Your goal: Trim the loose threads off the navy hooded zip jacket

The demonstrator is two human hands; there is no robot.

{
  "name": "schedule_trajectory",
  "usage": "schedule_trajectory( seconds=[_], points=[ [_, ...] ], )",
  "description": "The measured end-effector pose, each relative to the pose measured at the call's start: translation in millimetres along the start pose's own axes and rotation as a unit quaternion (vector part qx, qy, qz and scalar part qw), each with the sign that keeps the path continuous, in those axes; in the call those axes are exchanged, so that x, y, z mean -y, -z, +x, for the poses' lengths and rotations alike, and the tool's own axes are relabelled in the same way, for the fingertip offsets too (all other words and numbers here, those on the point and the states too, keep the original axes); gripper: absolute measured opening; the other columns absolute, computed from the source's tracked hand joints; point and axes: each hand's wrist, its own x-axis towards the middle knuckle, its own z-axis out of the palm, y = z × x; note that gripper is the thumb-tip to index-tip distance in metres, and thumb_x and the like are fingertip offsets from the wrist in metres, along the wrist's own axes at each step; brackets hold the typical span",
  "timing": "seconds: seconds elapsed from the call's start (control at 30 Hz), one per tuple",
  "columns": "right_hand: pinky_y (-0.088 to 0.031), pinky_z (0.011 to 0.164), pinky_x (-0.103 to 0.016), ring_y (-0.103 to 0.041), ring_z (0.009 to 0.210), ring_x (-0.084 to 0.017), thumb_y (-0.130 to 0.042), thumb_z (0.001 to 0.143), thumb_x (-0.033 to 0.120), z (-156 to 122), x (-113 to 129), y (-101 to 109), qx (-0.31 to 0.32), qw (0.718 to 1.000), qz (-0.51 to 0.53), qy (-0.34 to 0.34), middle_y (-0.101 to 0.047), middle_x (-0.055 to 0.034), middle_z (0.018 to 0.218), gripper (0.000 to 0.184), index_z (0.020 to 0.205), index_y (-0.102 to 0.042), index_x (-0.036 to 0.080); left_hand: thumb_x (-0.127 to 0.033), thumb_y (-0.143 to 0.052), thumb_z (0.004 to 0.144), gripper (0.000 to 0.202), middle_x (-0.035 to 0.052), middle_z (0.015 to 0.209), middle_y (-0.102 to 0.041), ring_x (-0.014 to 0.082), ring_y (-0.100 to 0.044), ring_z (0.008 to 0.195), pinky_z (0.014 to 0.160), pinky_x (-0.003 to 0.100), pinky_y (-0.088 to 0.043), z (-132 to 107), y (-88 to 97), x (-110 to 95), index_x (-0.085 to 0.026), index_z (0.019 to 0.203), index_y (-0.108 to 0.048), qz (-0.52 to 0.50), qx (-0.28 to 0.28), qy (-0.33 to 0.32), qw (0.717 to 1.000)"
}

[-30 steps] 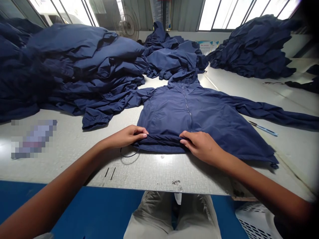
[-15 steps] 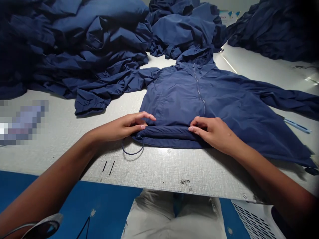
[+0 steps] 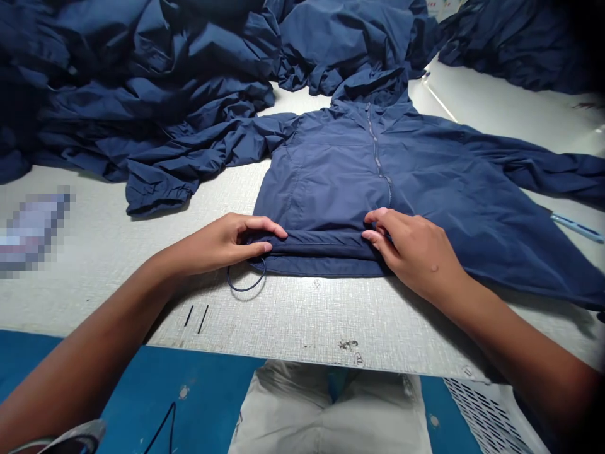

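A navy hooded jacket [image 3: 359, 170] lies front up on the grey table [image 3: 293, 315], zip closed, sleeves spread to both sides. Its bottom hem [image 3: 321, 243] is turned up into a narrow fold. My left hand [image 3: 227, 239] pinches the left end of that fold, thumb under, fingers on top. My right hand [image 3: 416, 249] grips the fold near the zip, fingers curled over it. A thin dark cord loop [image 3: 246, 280] hangs out of the hem just below my left hand.
Heaps of the same navy jackets [image 3: 142, 82] fill the back left and far side, with another pile [image 3: 520, 38] at the back right. A blue pen-like tool [image 3: 576, 228] lies at the right. A white perforated basket [image 3: 491, 416] stands below the table edge.
The view tipped down and moved closer. Both hands stayed on the hem and the fold got a little wider; my left fingers closed onto it again.
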Motion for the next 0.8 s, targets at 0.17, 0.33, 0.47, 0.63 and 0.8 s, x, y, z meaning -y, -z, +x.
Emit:
schedule_trajectory(
  seconds=[0.17, 0.33, 0.47, 0.63, 0.8],
  points=[
    [-0.043, 0.073, -0.037, -0.07, 0.087, -0.026, -0.05, 0.107, 0.036, -0.3, 0.1, 1.7, 0.016, 0.999, 0.029, -0.002, -0.077, -0.004, 0.11, 0.021, 0.121, -0.063, 0.026, -0.035, -0.068, 0.096, 0.034, 0.0058, 0.124, -0.071, 0.0213, -0.068, 0.104, 0.082, 0.03, -0.054, -0.8, 2.1, 0.2, -0.028, 0.13, -0.07, -0.035, 0.006, -0.006, 0.999],
    [-0.045, 0.076, -0.035, -0.071, 0.091, -0.024, -0.054, 0.106, 0.03, 0.4, -0.3, 3.5, 0.022, 0.996, 0.083, -0.02, -0.077, -0.0008, 0.109, 0.014, 0.111, -0.066, 0.026, -0.029, -0.076, 0.09, 0.055, 0.0095, 0.142, -0.064, 0.0257, -0.064, 0.123, 0.099, 0.034, -0.056, -6.3, 11.9, 5.7, -0.029, 0.143, -0.062, -0.075, 0.065, -0.012, 0.995],
    [-0.045, 0.077, -0.036, -0.07, 0.089, -0.023, -0.054, 0.105, 0.032, 0.7, -1.6, 2.0, 0.025, 0.995, 0.09, -0.025, -0.077, 0.0004, 0.107, 0.015, 0.109, -0.067, 0.026, -0.031, -0.074, 0.093, 0.051, 0.0105, 0.142, -0.064, 0.0266, -0.062, 0.127, 0.101, 0.034, -0.055, -6.3, 15.7, 8.7, -0.028, 0.142, -0.062, -0.099, 0.07, -0.016, 0.992],
    [-0.046, 0.076, -0.036, -0.071, 0.09, -0.024, -0.055, 0.105, 0.033, 0.9, -4.2, 1.1, 0.028, 0.995, 0.097, -0.023, -0.077, 0.0002, 0.108, 0.016, 0.11, -0.068, 0.027, -0.035, -0.065, 0.099, 0.036, 0.0064, 0.105, -0.068, 0.0148, -0.063, 0.086, 0.072, 0.026, -0.052, -0.6, 11.8, 8.3, -0.024, 0.134, -0.065, -0.11, 0.017, 0.009, 0.994],
    [-0.046, 0.071, -0.035, -0.071, 0.088, -0.023, -0.058, 0.104, 0.04, -2.9, -11.3, 7.3, 0.028, 0.997, 0.066, 0.028, -0.076, 0.0001, 0.109, 0.02, 0.114, -0.069, 0.027, -0.032, -0.062, 0.101, 0.023, 0.0085, 0.117, -0.069, 0.0159, -0.062, 0.094, 0.079, 0.028, -0.051, 1.7, 10.2, 9.3, -0.023, 0.119, -0.073, -0.086, -0.003, -0.023, 0.996]
  ],
)
